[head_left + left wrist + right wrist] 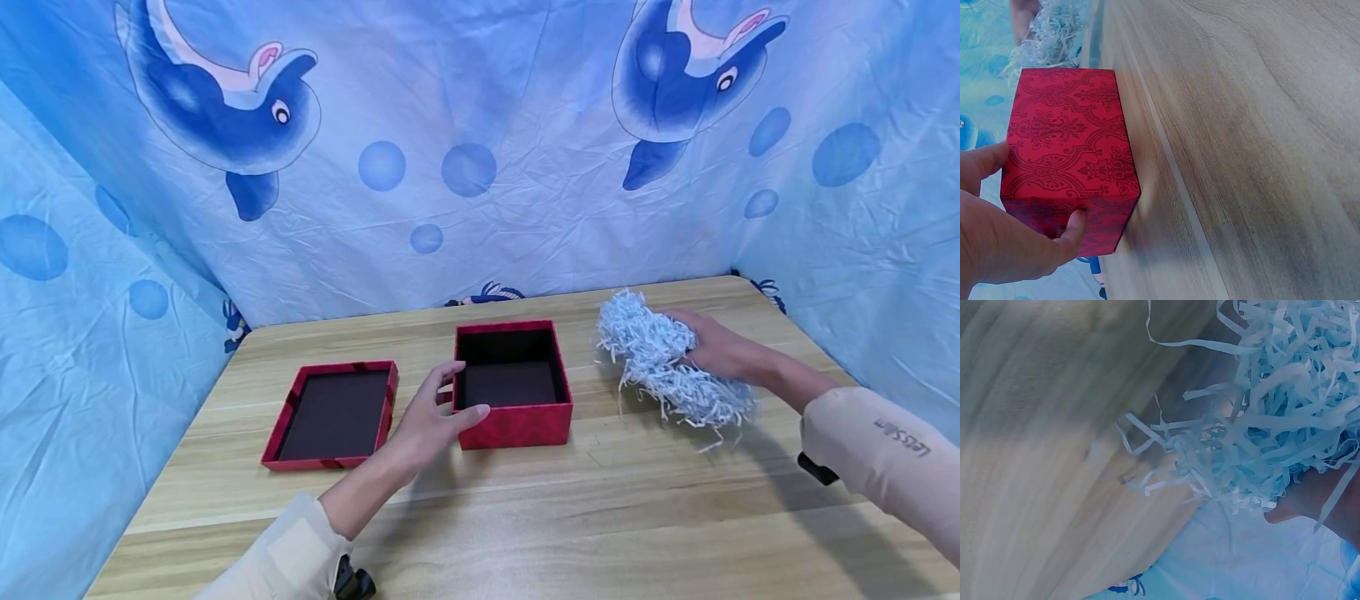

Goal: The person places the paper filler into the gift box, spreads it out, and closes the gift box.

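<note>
My left hand [429, 423] grips the near left corner of a red box [517, 427], thumb on the front and fingers along the left side. The box stands upright, its dark inside bare. In the left wrist view, dark scrollwork patterns the red box [1069, 131] where the fingertips meet it. To the right, my right hand [716, 346] holds a big loose clump of pale blue-white shredded paper [652, 350] over the table. The right wrist view shows the shredded paper [1285, 419] with strands trailing, covering most of the fingers.
Left of the box lies a red lid [391, 398], its dark inner side facing up. Both are on a wood-grain table [585, 533]. A blue cloth with dolphins [525, 225] hangs behind the table and at both sides. A few thin paper shreds lie right of the box.
</note>
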A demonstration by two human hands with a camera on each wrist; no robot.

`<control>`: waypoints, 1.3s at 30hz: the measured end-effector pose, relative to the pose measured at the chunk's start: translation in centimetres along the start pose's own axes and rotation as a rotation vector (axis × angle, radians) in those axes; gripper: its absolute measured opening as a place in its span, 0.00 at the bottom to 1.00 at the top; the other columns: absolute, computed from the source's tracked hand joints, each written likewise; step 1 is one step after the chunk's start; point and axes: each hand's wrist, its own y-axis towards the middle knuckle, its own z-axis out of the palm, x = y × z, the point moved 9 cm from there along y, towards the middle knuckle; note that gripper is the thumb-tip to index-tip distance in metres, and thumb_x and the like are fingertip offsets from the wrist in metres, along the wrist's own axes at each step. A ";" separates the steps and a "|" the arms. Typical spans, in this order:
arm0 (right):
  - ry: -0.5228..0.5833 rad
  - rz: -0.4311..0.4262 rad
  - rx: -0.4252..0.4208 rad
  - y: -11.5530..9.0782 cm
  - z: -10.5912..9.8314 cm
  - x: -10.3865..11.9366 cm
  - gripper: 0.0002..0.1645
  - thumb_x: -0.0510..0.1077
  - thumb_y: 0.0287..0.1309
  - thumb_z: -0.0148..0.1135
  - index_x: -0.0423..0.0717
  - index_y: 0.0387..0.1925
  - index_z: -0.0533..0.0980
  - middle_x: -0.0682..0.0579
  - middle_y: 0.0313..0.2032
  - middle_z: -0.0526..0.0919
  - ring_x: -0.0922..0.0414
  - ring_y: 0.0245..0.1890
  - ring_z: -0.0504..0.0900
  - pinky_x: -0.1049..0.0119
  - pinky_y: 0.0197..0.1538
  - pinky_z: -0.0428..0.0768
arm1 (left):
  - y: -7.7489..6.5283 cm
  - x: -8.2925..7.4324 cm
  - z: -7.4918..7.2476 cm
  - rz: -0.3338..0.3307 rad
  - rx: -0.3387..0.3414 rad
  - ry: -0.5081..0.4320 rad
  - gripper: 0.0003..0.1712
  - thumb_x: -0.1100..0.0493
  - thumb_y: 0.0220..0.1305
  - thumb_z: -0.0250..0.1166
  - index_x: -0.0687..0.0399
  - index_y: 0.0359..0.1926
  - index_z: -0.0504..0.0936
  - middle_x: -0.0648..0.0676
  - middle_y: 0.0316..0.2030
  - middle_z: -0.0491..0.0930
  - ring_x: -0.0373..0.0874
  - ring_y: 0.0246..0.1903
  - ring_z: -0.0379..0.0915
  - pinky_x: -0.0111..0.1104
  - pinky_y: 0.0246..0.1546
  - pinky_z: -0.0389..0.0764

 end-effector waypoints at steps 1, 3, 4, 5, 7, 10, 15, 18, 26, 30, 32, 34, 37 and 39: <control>0.006 -0.009 -0.001 0.0 -0.1 0.3 0.50 0.26 0.46 0.62 0.37 0.71 0.54 0.32 0.69 0.54 0.32 0.68 0.50 0.32 0.65 0.52 | 0.0 0.0 0.0 0.000 0.000 -0.001 0.45 0.50 0.55 0.73 0.39 0.70 0.60 0.54 0.69 0.57 0.62 0.63 0.64 0.50 0.55 0.75; 0.027 -0.030 -0.002 0.1 -0.2 0.8 0.50 0.26 0.46 0.63 0.37 0.71 0.54 0.32 0.69 0.56 0.32 0.68 0.52 0.33 0.65 0.53 | 0.0 0.0 0.0 0.001 -0.001 -0.003 0.44 0.51 0.55 0.73 0.38 0.69 0.60 0.55 0.69 0.57 0.62 0.63 0.64 0.50 0.55 0.75; 0.033 -0.037 -0.003 0.2 -0.2 1.0 0.49 0.27 0.46 0.63 0.38 0.71 0.55 0.33 0.69 0.57 0.33 0.68 0.53 0.33 0.65 0.53 | 0.0 0.0 0.0 0.002 -0.002 -0.003 0.44 0.50 0.55 0.73 0.38 0.69 0.60 0.55 0.69 0.57 0.62 0.63 0.64 0.50 0.55 0.75; 0.037 -0.043 -0.004 0.2 -0.3 1.3 0.48 0.27 0.47 0.64 0.38 0.70 0.56 0.34 0.68 0.59 0.33 0.68 0.55 0.34 0.65 0.55 | 0.0 0.0 0.0 0.003 -0.001 -0.003 0.44 0.50 0.55 0.73 0.37 0.69 0.60 0.54 0.69 0.58 0.62 0.63 0.63 0.50 0.55 0.75; 0.041 -0.056 -0.007 0.3 -0.4 1.8 0.48 0.29 0.47 0.65 0.39 0.70 0.57 0.34 0.67 0.61 0.34 0.67 0.57 0.35 0.65 0.56 | 0.0 0.0 0.0 0.004 -0.001 -0.004 0.43 0.50 0.55 0.73 0.37 0.69 0.61 0.54 0.69 0.58 0.62 0.63 0.63 0.49 0.55 0.75; 0.027 -0.070 -0.001 0.5 -0.5 2.7 0.47 0.31 0.49 0.66 0.39 0.70 0.57 0.35 0.67 0.61 0.35 0.67 0.58 0.36 0.65 0.56 | 0.0 0.0 0.0 0.003 0.001 -0.005 0.43 0.50 0.55 0.73 0.37 0.69 0.61 0.54 0.68 0.58 0.61 0.63 0.64 0.49 0.55 0.75; 0.028 -0.092 0.018 1.1 -0.6 4.5 0.51 0.33 0.50 0.67 0.43 0.73 0.53 0.37 0.69 0.57 0.35 0.68 0.55 0.35 0.66 0.55 | 0.0 0.0 0.0 0.004 0.002 -0.005 0.43 0.51 0.55 0.72 0.37 0.69 0.61 0.54 0.69 0.58 0.61 0.63 0.63 0.49 0.55 0.75; 0.066 -0.115 0.028 1.6 -0.6 5.4 0.50 0.31 0.50 0.66 0.46 0.72 0.55 0.40 0.68 0.62 0.39 0.67 0.60 0.38 0.65 0.58 | -0.1 0.0 0.0 0.003 0.000 -0.004 0.43 0.50 0.55 0.72 0.36 0.68 0.61 0.54 0.69 0.58 0.61 0.63 0.64 0.49 0.55 0.75; 0.053 -0.080 0.037 2.6 -0.3 6.8 0.51 0.25 0.46 0.62 0.46 0.72 0.55 0.40 0.70 0.58 0.37 0.69 0.55 0.36 0.66 0.56 | 0.0 -0.1 -0.1 0.003 0.006 -0.011 0.44 0.50 0.55 0.72 0.39 0.70 0.60 0.55 0.69 0.58 0.62 0.63 0.63 0.49 0.55 0.75; 0.017 -0.077 0.034 3.4 0.1 7.9 0.51 0.27 0.47 0.63 0.48 0.72 0.56 0.41 0.71 0.57 0.38 0.70 0.54 0.36 0.66 0.56 | 0.0 -0.1 -0.2 0.005 0.009 -0.015 0.44 0.51 0.55 0.72 0.39 0.70 0.60 0.56 0.69 0.57 0.64 0.64 0.61 0.49 0.55 0.75; 0.024 -0.091 0.041 3.7 0.5 8.6 0.49 0.26 0.46 0.62 0.48 0.71 0.58 0.42 0.70 0.58 0.40 0.70 0.54 0.37 0.66 0.56 | 0.0 -0.2 -0.2 0.010 0.012 -0.013 0.44 0.51 0.56 0.72 0.39 0.70 0.60 0.56 0.70 0.56 0.64 0.64 0.61 0.50 0.55 0.75; 0.031 -0.101 0.051 3.9 0.9 9.0 0.49 0.24 0.45 0.60 0.48 0.71 0.58 0.43 0.70 0.58 0.41 0.70 0.54 0.37 0.67 0.56 | 0.0 -0.1 -0.1 0.011 0.011 -0.012 0.43 0.51 0.56 0.72 0.38 0.69 0.60 0.56 0.69 0.57 0.64 0.64 0.61 0.50 0.55 0.75; 0.039 -0.104 0.059 4.3 1.5 9.4 0.51 0.21 0.44 0.57 0.47 0.71 0.57 0.43 0.71 0.56 0.40 0.71 0.51 0.37 0.67 0.55 | 0.1 -0.1 0.0 0.012 0.013 -0.015 0.43 0.51 0.56 0.72 0.38 0.69 0.60 0.56 0.69 0.57 0.64 0.64 0.61 0.50 0.56 0.74; 0.041 -0.098 0.062 4.6 1.7 9.7 0.54 0.19 0.43 0.55 0.48 0.73 0.55 0.42 0.72 0.52 0.39 0.72 0.48 0.36 0.67 0.54 | 0.1 -0.1 0.0 0.011 0.013 -0.017 0.44 0.51 0.56 0.72 0.39 0.70 0.60 0.56 0.69 0.57 0.64 0.64 0.61 0.50 0.56 0.74</control>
